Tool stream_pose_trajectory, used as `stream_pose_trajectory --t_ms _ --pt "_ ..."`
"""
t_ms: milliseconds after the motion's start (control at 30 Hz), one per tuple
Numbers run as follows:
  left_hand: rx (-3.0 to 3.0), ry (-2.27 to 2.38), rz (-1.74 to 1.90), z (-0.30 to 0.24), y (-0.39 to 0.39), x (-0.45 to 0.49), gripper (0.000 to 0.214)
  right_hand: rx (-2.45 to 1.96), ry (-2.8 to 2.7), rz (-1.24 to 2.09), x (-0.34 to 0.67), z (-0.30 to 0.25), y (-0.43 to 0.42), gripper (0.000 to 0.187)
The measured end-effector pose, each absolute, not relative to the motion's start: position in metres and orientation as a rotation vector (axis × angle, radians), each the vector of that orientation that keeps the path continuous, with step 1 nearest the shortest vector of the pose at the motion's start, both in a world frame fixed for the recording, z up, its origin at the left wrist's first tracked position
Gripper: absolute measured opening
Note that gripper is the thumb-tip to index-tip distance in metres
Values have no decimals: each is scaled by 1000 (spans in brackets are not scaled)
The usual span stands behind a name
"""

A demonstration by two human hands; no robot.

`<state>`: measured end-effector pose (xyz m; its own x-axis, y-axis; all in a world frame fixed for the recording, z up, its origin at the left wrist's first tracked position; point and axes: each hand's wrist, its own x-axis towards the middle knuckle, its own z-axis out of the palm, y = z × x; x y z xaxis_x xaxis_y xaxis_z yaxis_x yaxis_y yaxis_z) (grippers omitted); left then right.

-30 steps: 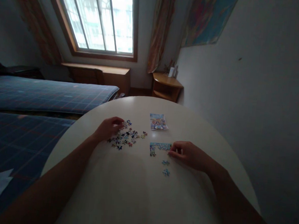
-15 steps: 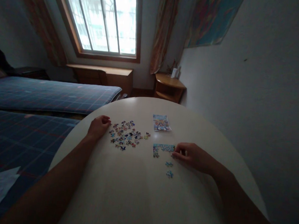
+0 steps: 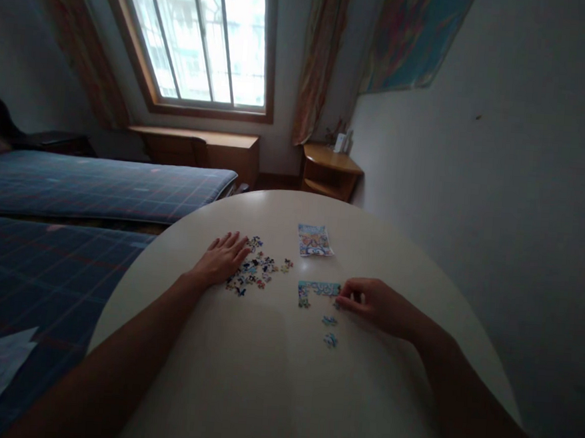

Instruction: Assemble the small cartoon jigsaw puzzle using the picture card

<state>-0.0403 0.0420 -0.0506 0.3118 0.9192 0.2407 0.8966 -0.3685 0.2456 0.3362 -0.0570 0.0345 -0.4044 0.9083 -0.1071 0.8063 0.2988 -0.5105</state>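
Note:
My left hand [image 3: 224,258] lies flat with fingers stretched out over the left side of a heap of loose puzzle pieces [image 3: 261,269] on a round white table [image 3: 261,377]. My right hand [image 3: 374,301] is curled in a pinch at the right end of a joined strip of puzzle pieces [image 3: 316,290]; what the fingertips hold is too small to name. Two loose blue pieces [image 3: 329,330] lie just in front of that strip. A small printed picture card [image 3: 314,240] lies farther back on the table.
A bed with a blue plaid cover [image 3: 89,188] runs along the left. A wooden corner shelf [image 3: 330,168] and a low wooden bench [image 3: 197,145] stand under the window. The wall [image 3: 499,193] is close on the right.
My left hand went from the heap out to its left edge, then came back and spread flat over the pieces. The right hand has stayed at the strip's end.

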Motion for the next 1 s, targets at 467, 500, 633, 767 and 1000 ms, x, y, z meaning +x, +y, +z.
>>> stream_pose_trajectory --t_ms 467,500,633,767,1000 --pt "2652 1467 808 -13 2 20 35 -1521 -2320 702 332 34 -59 17" --pt "2675 1383 829 -11 -6 31 31 -1509 -2328 688 331 35 -59 16" --pt "2705 1183 862 -10 -34 63 20 -1497 -2422 647 331 47 -54 13" --pt "2784 1065 767 -14 -44 73 17 -1547 -2587 659 335 58 -44 14" --pt "2731 1112 799 -14 -36 82 13 -1344 -2603 909 327 55 -44 24"
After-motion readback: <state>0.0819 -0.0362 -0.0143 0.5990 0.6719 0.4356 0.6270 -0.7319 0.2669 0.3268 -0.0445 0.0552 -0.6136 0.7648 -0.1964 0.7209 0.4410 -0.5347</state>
